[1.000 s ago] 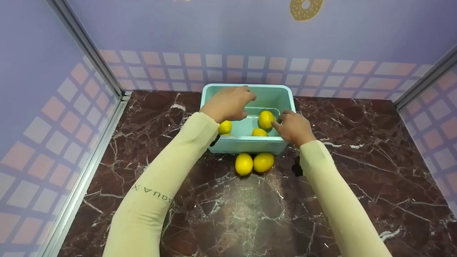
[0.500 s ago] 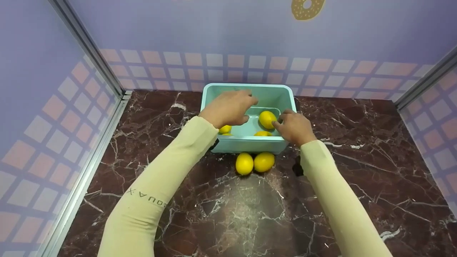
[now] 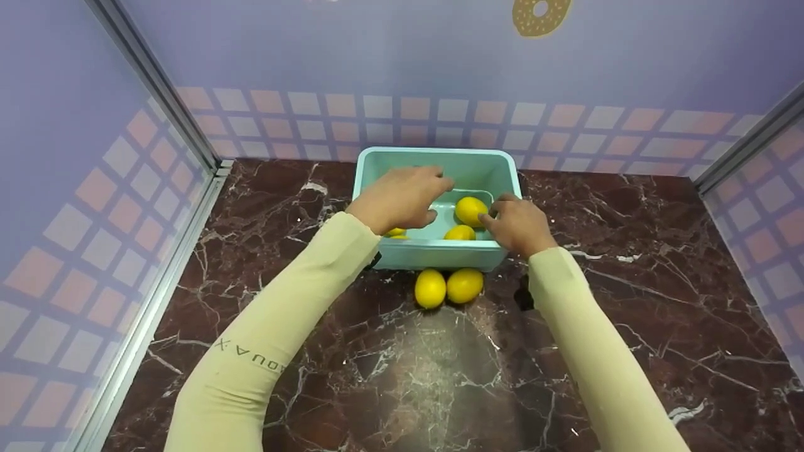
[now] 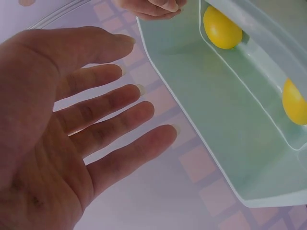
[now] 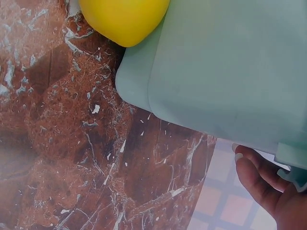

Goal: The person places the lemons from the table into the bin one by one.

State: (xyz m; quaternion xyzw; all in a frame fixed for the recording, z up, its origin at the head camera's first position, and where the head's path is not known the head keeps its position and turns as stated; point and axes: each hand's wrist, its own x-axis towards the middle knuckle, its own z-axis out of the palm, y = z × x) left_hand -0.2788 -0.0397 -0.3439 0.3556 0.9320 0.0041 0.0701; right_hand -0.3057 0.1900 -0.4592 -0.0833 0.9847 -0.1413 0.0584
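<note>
A mint-green plastic bin (image 3: pixel 440 256) stands near the back wall with several yellow lemons inside. One lemon (image 3: pixel 471 211) lies at the right, and another lemon (image 3: pixel 460 233) sits behind the front wall. My left hand (image 3: pixel 405 199) hovers above the bin's left half, partly covering the lemons there. Its fingers are spread and hold nothing; in the left wrist view the palm (image 4: pixel 62 158) faces the camera. With fingers outside and thumb inside, my right hand (image 3: pixel 518 226) grips the bin's right rim. In the right wrist view its fingers (image 5: pixel 256 179) press beneath that rim.
Touching each other, a lemon (image 3: pixel 430 289) and a second lemon (image 3: pixel 465 285) lie on the dark red marble tabletop (image 3: pixel 402 376), just before the bin. Purple panels with a checkered band (image 3: pixel 433 110) enclose the back and sides. A metal rail (image 3: pixel 151 314) runs along the left edge.
My left hand has lowered slightly toward the bin's front, covering more of the left lemons. The lemons inside at the right have shifted a little. My right hand stays on the rim.
</note>
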